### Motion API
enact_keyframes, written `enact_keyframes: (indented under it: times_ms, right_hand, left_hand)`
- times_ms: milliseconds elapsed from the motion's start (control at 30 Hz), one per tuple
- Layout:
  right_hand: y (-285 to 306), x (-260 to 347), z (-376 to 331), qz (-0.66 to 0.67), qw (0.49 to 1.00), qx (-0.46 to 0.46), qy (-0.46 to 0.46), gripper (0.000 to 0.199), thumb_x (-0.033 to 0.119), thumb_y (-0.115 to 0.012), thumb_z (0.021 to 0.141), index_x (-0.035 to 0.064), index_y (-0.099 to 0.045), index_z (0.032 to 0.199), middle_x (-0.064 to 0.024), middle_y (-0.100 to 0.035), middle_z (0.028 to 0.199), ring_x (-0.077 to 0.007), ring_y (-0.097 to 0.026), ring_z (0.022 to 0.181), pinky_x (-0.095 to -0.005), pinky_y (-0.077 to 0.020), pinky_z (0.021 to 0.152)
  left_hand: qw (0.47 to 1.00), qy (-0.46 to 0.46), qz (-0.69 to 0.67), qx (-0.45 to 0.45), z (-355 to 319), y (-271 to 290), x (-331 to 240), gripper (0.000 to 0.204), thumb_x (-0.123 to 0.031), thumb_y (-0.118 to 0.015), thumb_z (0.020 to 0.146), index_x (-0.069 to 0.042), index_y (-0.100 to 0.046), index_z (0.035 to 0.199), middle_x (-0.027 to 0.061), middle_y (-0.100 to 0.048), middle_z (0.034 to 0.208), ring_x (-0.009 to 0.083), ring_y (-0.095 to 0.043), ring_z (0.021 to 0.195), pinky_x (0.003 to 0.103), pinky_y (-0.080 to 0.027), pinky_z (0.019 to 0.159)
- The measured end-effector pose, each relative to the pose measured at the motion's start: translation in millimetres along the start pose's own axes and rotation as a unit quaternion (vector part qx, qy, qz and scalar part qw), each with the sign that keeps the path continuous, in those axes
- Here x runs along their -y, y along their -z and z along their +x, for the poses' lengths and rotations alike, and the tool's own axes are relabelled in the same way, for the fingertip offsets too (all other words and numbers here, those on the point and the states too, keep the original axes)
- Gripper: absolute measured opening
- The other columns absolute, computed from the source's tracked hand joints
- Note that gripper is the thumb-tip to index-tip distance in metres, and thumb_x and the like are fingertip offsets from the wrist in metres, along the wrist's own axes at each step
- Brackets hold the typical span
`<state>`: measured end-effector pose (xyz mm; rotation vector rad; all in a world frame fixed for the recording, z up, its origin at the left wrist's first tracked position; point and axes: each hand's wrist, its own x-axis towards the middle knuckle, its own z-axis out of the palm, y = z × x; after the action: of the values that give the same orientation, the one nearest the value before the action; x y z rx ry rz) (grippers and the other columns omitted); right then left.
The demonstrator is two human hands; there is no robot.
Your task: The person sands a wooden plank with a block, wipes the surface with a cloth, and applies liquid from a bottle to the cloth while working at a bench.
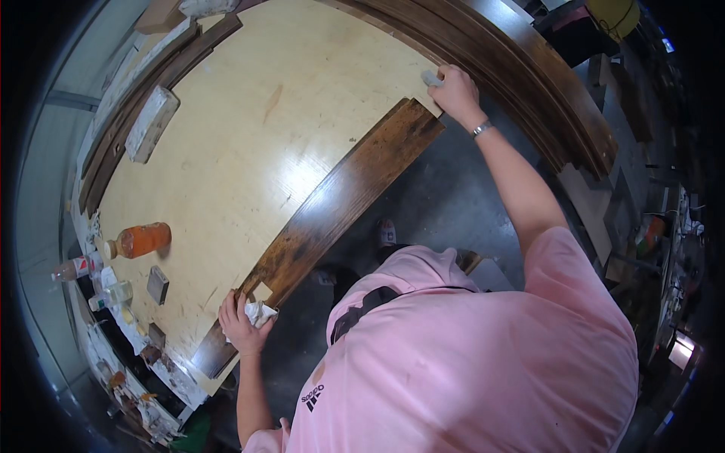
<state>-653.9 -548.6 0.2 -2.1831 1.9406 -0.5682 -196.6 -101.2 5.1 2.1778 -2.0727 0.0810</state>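
A long, dark brown wooden plank [336,208] with a glossy, mottled face lies along the near edge of the pale tabletop [234,136]. At its near-left end, my left hand [240,326] is closed on a crumpled white cloth [260,312], pressed to the wood. A small beige square piece [262,291] rests on the plank beside those fingers. Beyond the plank's far right end, my right hand [458,92] is at the table's edge, fingers curled round a small pale grey piece [432,78] whose kind I cannot make out.
Bottles, one filled with orange liquid [145,240], stand at the left. Near them lies a small dark block [158,285]. A white-wrapped block [152,124] and dark wooden strips [162,83] line the far left. Long brown boards [521,75] are stacked at the right.
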Motion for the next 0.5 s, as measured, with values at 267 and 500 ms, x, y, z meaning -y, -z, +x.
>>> enact_keyframes:
  times_ms: [267,500]
  right_hand:
    - [-3,1,-5,0.112,0.989,0.087,-0.034,0.028,0.025,-0.071,0.072,0.0055,-0.070,0.092,-0.0156,-0.070,0.099,-0.0335,-0.067,0.095,-0.0409,-0.0521,0.080]
    - [16,-48,-53,0.167,0.977,0.127,-0.043,0.026,0.016,-0.073,0.069,0.0027,-0.066,0.090,-0.0128,-0.067,0.090,-0.0279,-0.067,0.089,-0.0370,-0.0513,0.078]
  left_hand:
    - [1.000,-0.002,0.002,0.001,0,0,-1,0.083,-0.051,-0.079,0.066,-0.008,-0.052,0.132,0.0188,-0.051,0.137,0.0411,-0.049,0.123,0.055,-0.037,0.104]
    - [1.000,-0.005,0.008,0.003,0,0,-1,0.083,-0.052,-0.079,0.067,-0.007,-0.052,0.131,0.0196,-0.051,0.137,0.0413,-0.049,0.123,0.055,-0.037,0.103]
